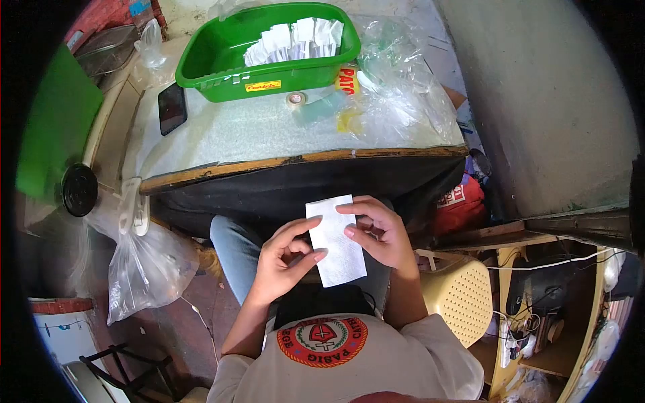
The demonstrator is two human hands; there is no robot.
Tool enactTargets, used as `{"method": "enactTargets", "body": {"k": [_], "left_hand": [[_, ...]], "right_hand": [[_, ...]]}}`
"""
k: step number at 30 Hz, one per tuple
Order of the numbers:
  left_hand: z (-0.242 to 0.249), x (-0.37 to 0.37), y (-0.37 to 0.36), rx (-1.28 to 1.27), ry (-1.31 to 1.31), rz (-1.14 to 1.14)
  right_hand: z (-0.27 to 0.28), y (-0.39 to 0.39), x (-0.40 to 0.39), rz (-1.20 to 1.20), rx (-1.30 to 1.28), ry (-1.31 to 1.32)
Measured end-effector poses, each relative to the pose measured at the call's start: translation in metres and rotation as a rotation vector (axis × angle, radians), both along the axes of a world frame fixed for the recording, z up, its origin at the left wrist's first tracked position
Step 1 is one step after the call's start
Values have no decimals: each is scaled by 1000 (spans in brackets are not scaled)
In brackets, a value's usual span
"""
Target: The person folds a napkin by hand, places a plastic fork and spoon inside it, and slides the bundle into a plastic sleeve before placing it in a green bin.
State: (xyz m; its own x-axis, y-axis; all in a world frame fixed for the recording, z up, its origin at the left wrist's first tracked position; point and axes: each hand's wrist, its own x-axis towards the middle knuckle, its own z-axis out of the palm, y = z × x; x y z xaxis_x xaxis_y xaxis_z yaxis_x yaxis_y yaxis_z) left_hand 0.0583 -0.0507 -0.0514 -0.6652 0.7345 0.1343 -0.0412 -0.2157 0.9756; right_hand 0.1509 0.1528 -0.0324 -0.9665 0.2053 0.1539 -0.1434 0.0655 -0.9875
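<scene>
A white rectangular paper piece [339, 248] is held upright over my lap, between both hands. My left hand [285, 258] grips its left edge with thumb and index finger. On the other side, my right hand [379, 232] holds the upper right part, thumb on the front face. Beyond them on the table, a green basin [269, 74] contains a row of white folded paper pieces [295, 41], stacked on edge toward its right side.
The table [228, 141] bears a black phone [173, 109], a tape roll [295, 99] and clear plastic bags [410, 87]. A plastic bag [151, 269] hangs at the left. To the right are a yellow chair [463, 295] and a wooden shelf [507, 269].
</scene>
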Motion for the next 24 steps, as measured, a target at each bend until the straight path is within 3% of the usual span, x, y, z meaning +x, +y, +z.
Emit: {"method": "enactTargets", "body": {"k": [21,24], "left_hand": [[3,-6,-1,71,2,-20],[-3,1,6,171,-207,-19]], "right_hand": [[2,-5,-7,24,30,35],[2,-9,-11,-57,46,67]]}}
